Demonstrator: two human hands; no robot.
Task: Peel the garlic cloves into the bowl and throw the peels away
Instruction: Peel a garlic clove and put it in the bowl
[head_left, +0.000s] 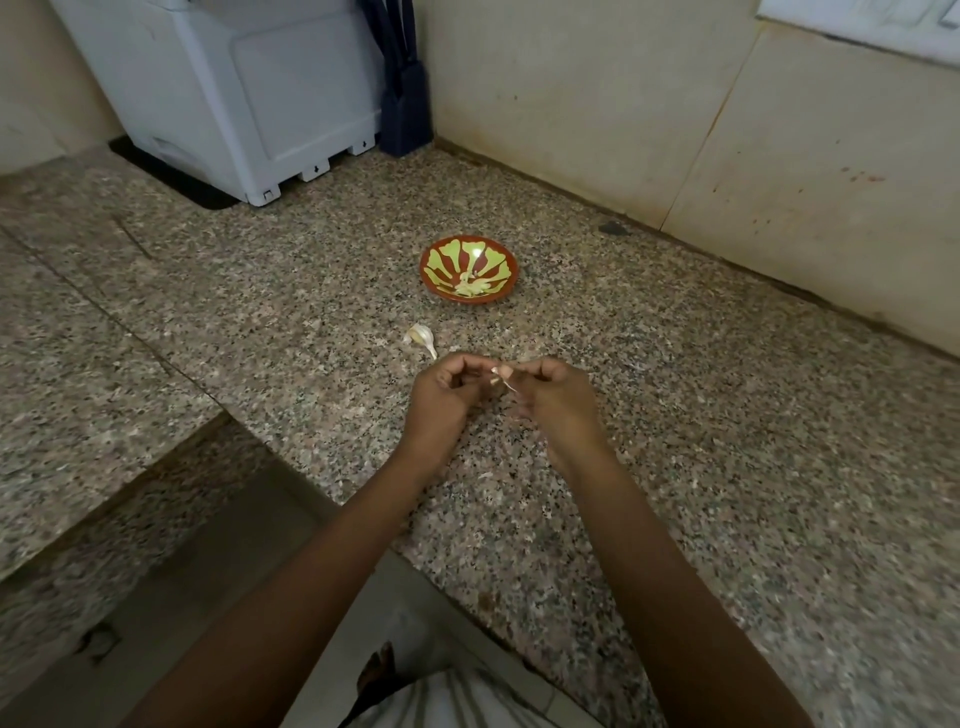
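Observation:
Both hands meet above the speckled granite counter (675, 415). My left hand (441, 400) and my right hand (556, 405) pinch a small garlic clove (497, 375) between their fingertips; a thin strip of peel hangs from it. A red bowl with a yellow-green pattern (468, 268) stands farther back, with pale peeled pieces in its bottom. A piece of garlic bulb in its white skin (422, 336) lies on the counter between the bowl and my left hand.
A white appliance (234, 93) stands at the back left beside a dark blue object (405, 104) in the corner. Beige tiled walls bound the counter behind and to the right. The counter's front edge drops to the floor at lower left.

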